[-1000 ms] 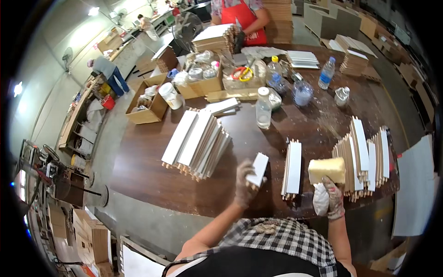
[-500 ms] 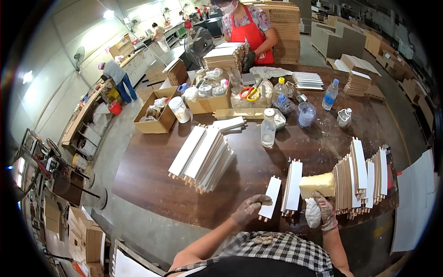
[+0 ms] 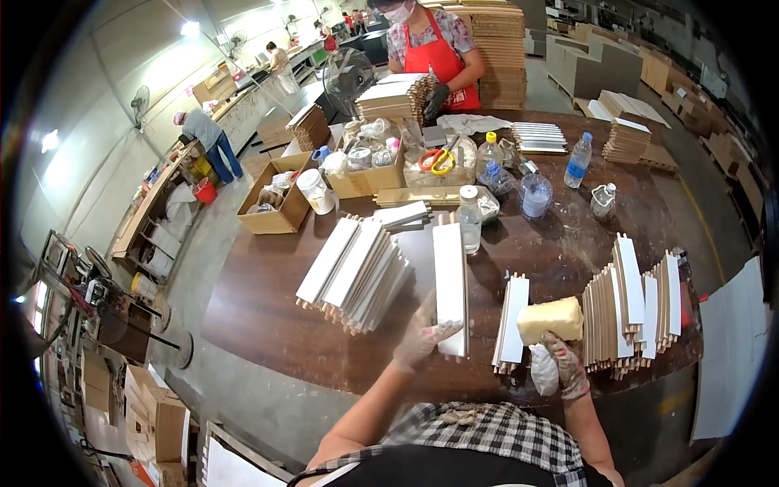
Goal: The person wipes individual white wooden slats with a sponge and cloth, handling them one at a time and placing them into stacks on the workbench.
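Observation:
My left hand (image 3: 420,339), in a stained glove, is closed on the near end of a white slat (image 3: 449,280). The slat is raised over the table, its far end beside a clear bottle. My gloved right hand (image 3: 566,365) grips the near edge of a pale yellow block (image 3: 550,321) that looks like a sponge. A bundled white cloth (image 3: 544,371) hangs against its fingers; whether they hold it too is hidden. Between the hands stands a short row of white slats (image 3: 511,323). Left of my left hand is a larger pile of white slats (image 3: 357,272) with peg-like ends.
More stacked slats (image 3: 633,304) stand at the right edge. Bottles, including a clear one (image 3: 469,217), and an open carton (image 3: 276,213) line the table's far half, with orange-handled scissors (image 3: 438,161). Across the table, a person in a red apron (image 3: 442,61) handles another stack.
My left hand has lifted the slat and carried it away from me and leftward, turning it more upright in view. My right hand stays at the yellow block, with only a slight shift.

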The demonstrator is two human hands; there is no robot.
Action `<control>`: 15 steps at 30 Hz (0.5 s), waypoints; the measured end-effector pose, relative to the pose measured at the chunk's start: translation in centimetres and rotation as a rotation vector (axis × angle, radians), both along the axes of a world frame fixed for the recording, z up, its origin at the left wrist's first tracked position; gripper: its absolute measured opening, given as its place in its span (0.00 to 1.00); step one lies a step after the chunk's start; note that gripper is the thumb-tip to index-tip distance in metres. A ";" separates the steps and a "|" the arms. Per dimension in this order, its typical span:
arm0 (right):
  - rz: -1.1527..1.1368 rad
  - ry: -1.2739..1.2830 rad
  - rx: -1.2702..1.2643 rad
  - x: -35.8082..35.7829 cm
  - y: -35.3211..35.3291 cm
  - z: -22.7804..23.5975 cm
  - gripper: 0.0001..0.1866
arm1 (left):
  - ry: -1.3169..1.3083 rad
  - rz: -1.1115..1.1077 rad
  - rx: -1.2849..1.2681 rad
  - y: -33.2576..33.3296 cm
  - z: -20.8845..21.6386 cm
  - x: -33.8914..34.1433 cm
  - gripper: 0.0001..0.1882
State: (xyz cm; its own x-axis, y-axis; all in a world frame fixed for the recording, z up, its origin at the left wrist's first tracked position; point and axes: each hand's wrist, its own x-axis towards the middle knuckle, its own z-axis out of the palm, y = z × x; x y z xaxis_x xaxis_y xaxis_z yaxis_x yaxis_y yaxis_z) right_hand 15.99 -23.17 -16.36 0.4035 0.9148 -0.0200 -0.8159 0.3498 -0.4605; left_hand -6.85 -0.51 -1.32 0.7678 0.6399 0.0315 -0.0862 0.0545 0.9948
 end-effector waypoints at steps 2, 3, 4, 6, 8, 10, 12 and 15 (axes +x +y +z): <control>-0.031 0.284 0.006 -0.3 0.6 2.0 0.29 | -0.035 0.013 -0.039 -0.8 -0.6 1.1 0.33; -0.044 0.286 0.019 0.1 0.2 2.7 0.30 | -0.030 -0.004 -0.052 -0.9 -0.2 1.6 0.33; -0.037 0.217 0.046 0.2 0.2 3.5 0.30 | -0.021 0.004 0.038 -0.8 0.0 2.2 0.29; -0.014 0.056 0.073 -0.7 0.2 5.6 0.31 | 0.246 0.054 0.641 -0.3 -1.1 2.5 0.19; 0.043 -0.113 0.019 -3.4 1.1 10.8 0.26 | 0.238 0.125 0.980 -0.1 -4.1 2.1 0.19; 0.106 -0.465 0.115 -4.4 2.3 13.4 0.24 | 0.109 0.129 1.062 0.4 -5.6 2.8 0.21; -0.232 -1.392 -0.097 -5.1 3.7 15.9 0.27 | 0.128 0.081 0.928 -1.5 -2.1 4.3 0.20; -0.342 -1.694 -0.047 -4.4 4.4 14.7 0.27 | 0.142 0.024 0.888 -2.1 -2.8 4.4 0.20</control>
